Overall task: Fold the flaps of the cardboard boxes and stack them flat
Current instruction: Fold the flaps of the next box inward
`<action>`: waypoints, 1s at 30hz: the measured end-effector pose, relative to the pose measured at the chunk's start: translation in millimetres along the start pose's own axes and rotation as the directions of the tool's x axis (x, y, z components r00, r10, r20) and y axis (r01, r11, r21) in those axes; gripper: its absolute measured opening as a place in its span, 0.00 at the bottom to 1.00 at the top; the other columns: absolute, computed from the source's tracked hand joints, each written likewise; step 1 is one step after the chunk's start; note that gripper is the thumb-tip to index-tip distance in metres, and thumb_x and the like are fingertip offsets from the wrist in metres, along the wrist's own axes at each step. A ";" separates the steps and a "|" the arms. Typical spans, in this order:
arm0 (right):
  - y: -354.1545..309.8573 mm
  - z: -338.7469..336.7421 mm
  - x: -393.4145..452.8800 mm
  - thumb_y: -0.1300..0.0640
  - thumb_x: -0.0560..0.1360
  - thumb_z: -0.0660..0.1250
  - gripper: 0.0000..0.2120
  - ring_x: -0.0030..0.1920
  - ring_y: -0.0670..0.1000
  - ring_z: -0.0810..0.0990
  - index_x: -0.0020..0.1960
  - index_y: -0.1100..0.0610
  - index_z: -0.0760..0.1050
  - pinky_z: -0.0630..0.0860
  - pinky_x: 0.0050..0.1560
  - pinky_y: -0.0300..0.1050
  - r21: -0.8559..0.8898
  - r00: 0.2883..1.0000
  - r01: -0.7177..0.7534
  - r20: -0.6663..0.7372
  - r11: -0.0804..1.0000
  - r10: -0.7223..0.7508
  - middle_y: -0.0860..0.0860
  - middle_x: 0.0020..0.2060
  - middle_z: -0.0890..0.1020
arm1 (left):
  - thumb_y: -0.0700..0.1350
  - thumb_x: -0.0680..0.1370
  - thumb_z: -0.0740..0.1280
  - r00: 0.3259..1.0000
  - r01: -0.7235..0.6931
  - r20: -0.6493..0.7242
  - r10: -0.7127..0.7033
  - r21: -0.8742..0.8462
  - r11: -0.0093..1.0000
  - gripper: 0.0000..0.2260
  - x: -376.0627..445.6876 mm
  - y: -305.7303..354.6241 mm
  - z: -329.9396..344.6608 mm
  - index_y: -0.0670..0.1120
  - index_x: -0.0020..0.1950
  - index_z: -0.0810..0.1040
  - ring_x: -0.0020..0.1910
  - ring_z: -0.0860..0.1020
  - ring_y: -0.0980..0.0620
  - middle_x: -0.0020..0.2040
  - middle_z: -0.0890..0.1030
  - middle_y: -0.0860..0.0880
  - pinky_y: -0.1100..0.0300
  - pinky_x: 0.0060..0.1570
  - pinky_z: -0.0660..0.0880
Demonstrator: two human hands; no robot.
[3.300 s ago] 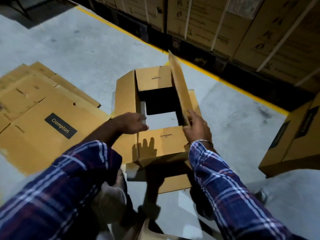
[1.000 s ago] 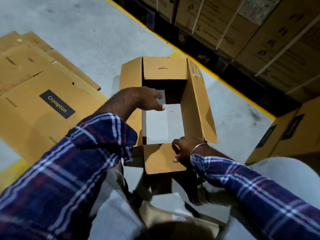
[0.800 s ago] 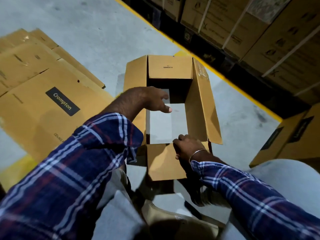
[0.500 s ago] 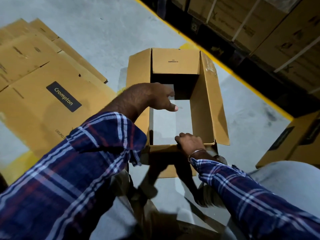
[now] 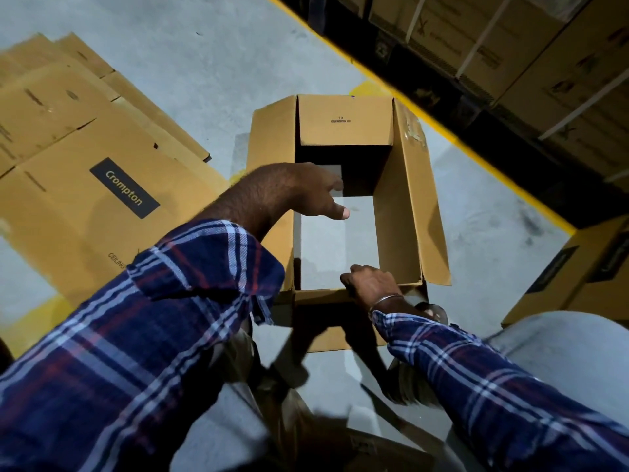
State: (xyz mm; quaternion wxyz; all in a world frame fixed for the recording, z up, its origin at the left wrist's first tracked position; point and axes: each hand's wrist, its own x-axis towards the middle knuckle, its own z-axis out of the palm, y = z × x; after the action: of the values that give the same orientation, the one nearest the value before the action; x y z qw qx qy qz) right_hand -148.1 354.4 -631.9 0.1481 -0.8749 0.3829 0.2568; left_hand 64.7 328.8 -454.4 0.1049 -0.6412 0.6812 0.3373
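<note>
Grey warehouse floor with a yellow line, one bottomless box in front of me.

Head view: the open cardboard box stands on the floor, bare concrete showing through it, its far flap printed with small text I cannot read. My left hand hovers over its left wall, fingers loosely spread, holding nothing. My right hand curls over and grips the near edge. To my left lies a stack of flattened boxes labelled "Crompton". Strapped cartons line the far right.
</note>
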 end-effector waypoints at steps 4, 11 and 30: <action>-2.8 2.3 -14.6 0.59 0.79 0.65 0.06 0.56 0.57 0.79 0.51 0.49 0.77 0.67 0.48 0.45 0.042 0.994 0.011 0.107 0.999 -0.016 0.53 0.55 0.79 | 0.60 0.84 0.61 1.000 0.013 0.002 -0.013 0.007 1.000 0.31 -3.1 0.0 1.1 0.47 0.83 0.59 0.79 0.64 0.45 0.80 0.66 0.46 0.50 0.74 0.63; -6.7 14.6 -14.7 0.57 0.78 0.68 0.13 0.63 0.59 0.78 0.62 0.53 0.78 0.73 0.60 0.49 -0.016 0.940 0.076 0.334 0.997 -0.067 0.55 0.62 0.79 | 0.62 0.83 0.61 0.999 -0.007 0.031 0.007 0.015 1.000 0.32 11.5 2.6 4.9 0.50 0.83 0.59 0.79 0.63 0.46 0.80 0.65 0.48 0.51 0.74 0.62; 78.2 -77.0 204.5 0.66 0.80 0.65 0.10 0.40 0.46 0.76 0.42 0.55 0.74 0.75 0.57 0.51 0.878 0.865 -0.047 0.274 -0.476 0.420 0.50 0.39 0.77 | 0.64 0.82 0.61 0.997 0.056 -0.054 -0.055 0.003 0.998 0.29 31.7 -14.6 -2.4 0.55 0.81 0.63 0.68 0.75 0.45 0.72 0.75 0.48 0.45 0.64 0.75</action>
State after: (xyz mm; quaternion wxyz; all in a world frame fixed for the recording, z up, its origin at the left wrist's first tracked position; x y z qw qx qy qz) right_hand -63.0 146.0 -688.4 0.6941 -0.2539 0.6246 -0.2523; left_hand 74.2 302.7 -475.6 0.0972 -0.6685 0.6664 0.3155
